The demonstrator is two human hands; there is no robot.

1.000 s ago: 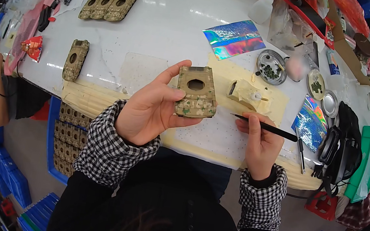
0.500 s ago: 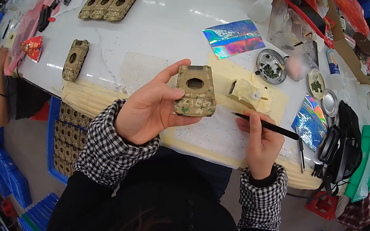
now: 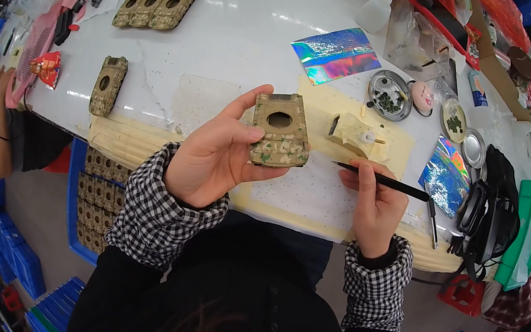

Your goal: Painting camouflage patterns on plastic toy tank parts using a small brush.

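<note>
1. Landmark: the cream block (image 3: 357, 137) with a white peg, on the bench (image 3: 252, 32). The camouflage hull (image 3: 281, 147) is left of it and slightly nearer the person.
2. The left hand (image 3: 212, 151), also left of the block, has its grip closed on the hull: thumb on the left edge, fingers behind and below.
3. The right hand (image 3: 375, 208), just on the person's side of the block, pinches a slim black tool (image 3: 394, 184); its tip points left toward the hull, near but not touching.
4. What could go wrong: a leftward drift of the tool tip could mark the patterned deck. The hull's right side looks unsupported, so pressure there could twist it out of the grip. A careless lift of the right hand could bump the block.
5. Direction: the hull's long axis runs away from the person, leaning slightly left at the far end. The dark grilled end points toward the bench's far side, level with the block's left; the round opening faces up.
</note>
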